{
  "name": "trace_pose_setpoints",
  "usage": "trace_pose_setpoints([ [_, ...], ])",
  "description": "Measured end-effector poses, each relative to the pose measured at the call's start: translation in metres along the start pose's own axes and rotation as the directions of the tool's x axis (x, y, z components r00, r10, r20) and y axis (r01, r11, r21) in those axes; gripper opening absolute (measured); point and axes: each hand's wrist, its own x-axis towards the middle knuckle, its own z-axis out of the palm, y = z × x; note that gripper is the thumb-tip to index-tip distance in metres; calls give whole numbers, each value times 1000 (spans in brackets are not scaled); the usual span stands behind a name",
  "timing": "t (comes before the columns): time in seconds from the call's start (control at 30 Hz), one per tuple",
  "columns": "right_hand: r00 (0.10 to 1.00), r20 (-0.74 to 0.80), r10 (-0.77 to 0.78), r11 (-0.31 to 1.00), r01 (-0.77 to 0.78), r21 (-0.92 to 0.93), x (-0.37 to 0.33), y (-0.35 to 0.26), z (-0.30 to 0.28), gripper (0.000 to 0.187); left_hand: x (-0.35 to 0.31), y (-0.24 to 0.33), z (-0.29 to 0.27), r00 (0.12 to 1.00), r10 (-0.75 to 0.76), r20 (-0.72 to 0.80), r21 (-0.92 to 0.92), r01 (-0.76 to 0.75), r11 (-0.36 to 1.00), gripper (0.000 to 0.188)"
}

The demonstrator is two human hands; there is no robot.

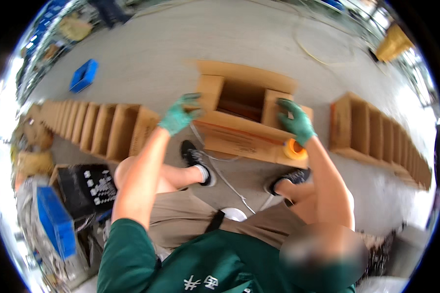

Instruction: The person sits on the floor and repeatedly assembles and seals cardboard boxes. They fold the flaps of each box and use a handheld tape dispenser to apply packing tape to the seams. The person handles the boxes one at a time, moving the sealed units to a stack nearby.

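Observation:
A cardboard box [239, 131] stands open on the floor in front of me, with its front flap hanging down and its back flap tilted away. My left hand [182, 114], in a green glove, is at the box's left side flap [210, 92], fingers stretched toward it; blur hides whether they touch. On the right side flap [275, 107] rests my green-gloved right hand [298, 122], its fingers extended. Just below that wrist sits a yellow-orange tape roll [295, 149], in front of the front flap. Dark shadow hides most of the box's inside.
A row of open cardboard boxes [122, 129] lines the left, another row [359, 127] the right. A white cord [225, 180] runs over the floor between my feet. Blue bins [83, 75] lie far left and near left. A black patterned case [90, 188] stands by my left knee.

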Motion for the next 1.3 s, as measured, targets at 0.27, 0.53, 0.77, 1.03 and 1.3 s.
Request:
trace_pose_setpoints([
  [0.27, 859, -199, 472, 757, -279, 591, 33, -19, -22, 53, 23, 19, 27, 937, -219, -273, 147, 266, 953, 101],
  [0.53, 955, 14, 297, 890, -282, 358, 20, 51, -30, 40, 28, 42, 28, 959, -199, -200, 41, 212, 976, 107],
  [0.77, 991, -127, 31, 999, -36, -33, 9, 56, 3, 49, 30, -1, 55, 960, -70, -271, 132, 109, 985, 51],
  [1.03, 994, -106, 38, 968, -63, -243, 3, 29, 24, 53, 30, -77, 83, 969, -166, -184, -2, 169, 986, 55],
  [1.3, 984, -110, 140, 986, -148, -73, -3, 18, 16, 58, 26, 13, 42, 896, -440, 59, -128, 444, 887, 71],
])
